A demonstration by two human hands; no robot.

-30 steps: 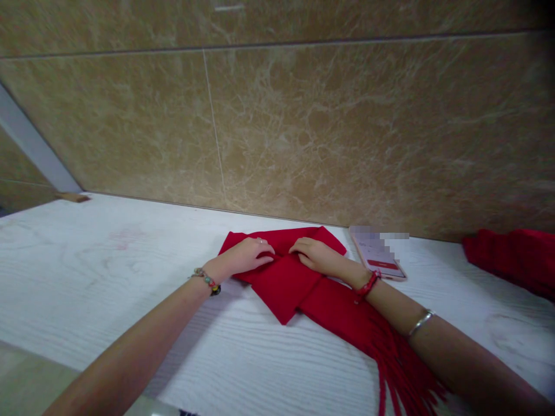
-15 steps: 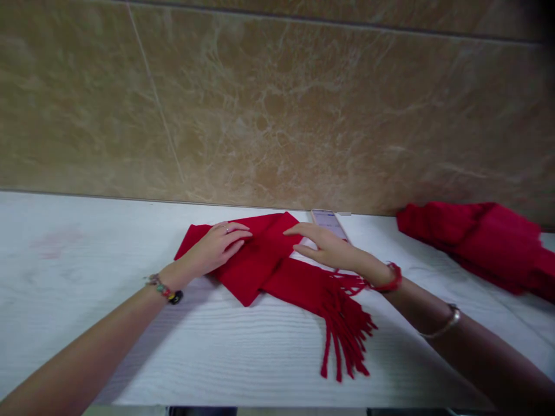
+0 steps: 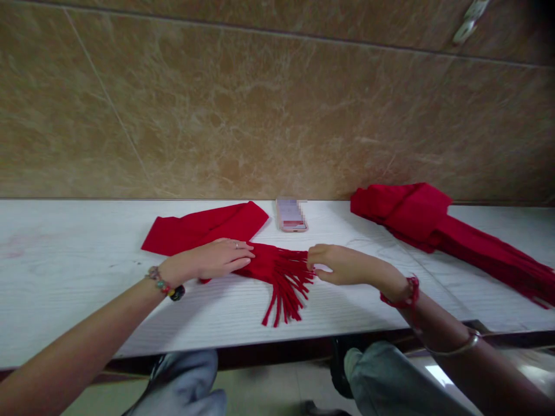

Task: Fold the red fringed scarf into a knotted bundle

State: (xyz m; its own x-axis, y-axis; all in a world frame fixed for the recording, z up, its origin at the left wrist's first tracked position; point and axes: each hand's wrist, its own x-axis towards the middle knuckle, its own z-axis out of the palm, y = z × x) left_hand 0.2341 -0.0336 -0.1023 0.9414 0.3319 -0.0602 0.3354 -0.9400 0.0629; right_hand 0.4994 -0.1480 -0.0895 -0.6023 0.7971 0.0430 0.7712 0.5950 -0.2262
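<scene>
A folded red scarf [image 3: 208, 224] lies on the white table, its fringed end spread toward the right. My left hand [image 3: 219, 258] rests flat on the scarf where the fringe begins, fingers stretched out and covering part of the cloth. At the tips of the fringe, my right hand [image 3: 342, 264] has its fingers bent and pinched on some of the red strands. The exact strands between those fingertips are partly hidden.
A phone [image 3: 291, 215] lies against the tiled wall [image 3: 243, 115], behind the fringe. Farther right is a second folded red scarf [image 3: 411, 214], its fringed end reaching the right side. The table's front edge [image 3: 277, 341] runs just above my knees.
My left hand has moved from the folded part onto the scarf near its fringe. My right hand has gone from hovering open by the fold to pinching the fringe tips. The view has shifted right.
</scene>
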